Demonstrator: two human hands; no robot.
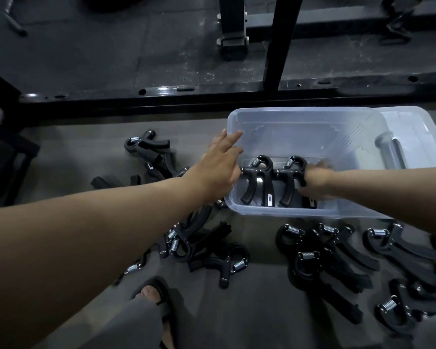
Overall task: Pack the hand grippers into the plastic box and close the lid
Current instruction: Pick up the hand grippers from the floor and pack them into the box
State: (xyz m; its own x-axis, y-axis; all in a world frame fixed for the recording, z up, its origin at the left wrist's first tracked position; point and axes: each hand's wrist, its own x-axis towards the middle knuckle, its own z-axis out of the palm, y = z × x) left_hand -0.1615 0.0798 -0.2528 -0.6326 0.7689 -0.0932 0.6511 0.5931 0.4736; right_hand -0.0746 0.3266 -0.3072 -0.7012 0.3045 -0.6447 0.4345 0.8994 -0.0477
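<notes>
Two grippers [259, 172] in box [300, 111]; right hand [315, 179] grips one, left hand [217, 164] flat on rim

Our forearms [106, 222] are bare along all we see of them, and our left hand [219, 159] and right hand [317, 178] are bare too; we wear plain grey cloth [126, 326] on the leg; on the foot we wear a black open-toed sandal [164, 295] with a broad strap, toes showing.
</notes>
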